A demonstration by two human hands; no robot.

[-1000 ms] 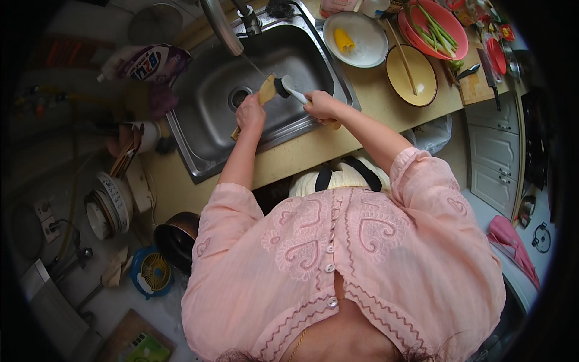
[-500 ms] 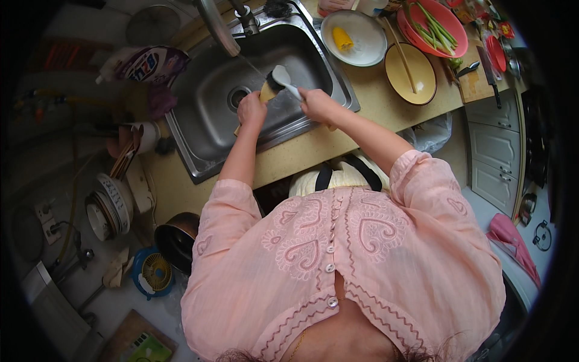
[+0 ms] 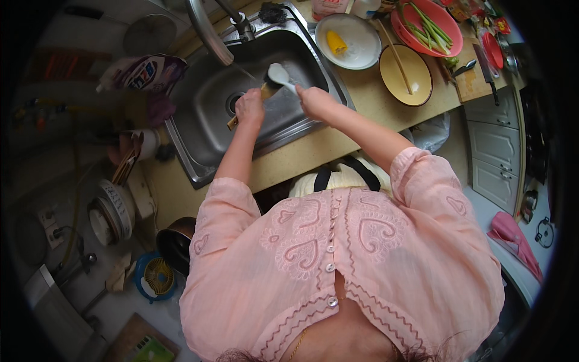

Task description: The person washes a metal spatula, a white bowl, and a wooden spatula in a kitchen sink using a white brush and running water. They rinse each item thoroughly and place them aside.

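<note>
Over the steel sink (image 3: 202, 108), my left hand (image 3: 249, 107) is closed around a flat, light-wood utensil (image 3: 231, 123). One end sticks out below the fist and the other above it; its exact kind is unclear. My right hand (image 3: 318, 104) grips the handle of a white scrubbing brush (image 3: 279, 73) with a rounded head. Dark bristles face the upper end of the wooden utensil, at or very near it. A thin stream of water runs from the faucet (image 3: 223, 55) toward that spot.
Right of the sink stand a white bowl (image 3: 360, 51) with a yellow piece, a yellow bowl (image 3: 392, 84) with a chopstick-like stick, and a pink basin (image 3: 416, 42) with green stalks. Farther right, a knife (image 3: 485, 72) lies by a cutting board (image 3: 473, 84). A purple-white bag (image 3: 145, 73) is left.
The wooden utensil has turned in my left hand, showing its edge at the upper end and more of its lower end. The brush head has shifted slightly left.
</note>
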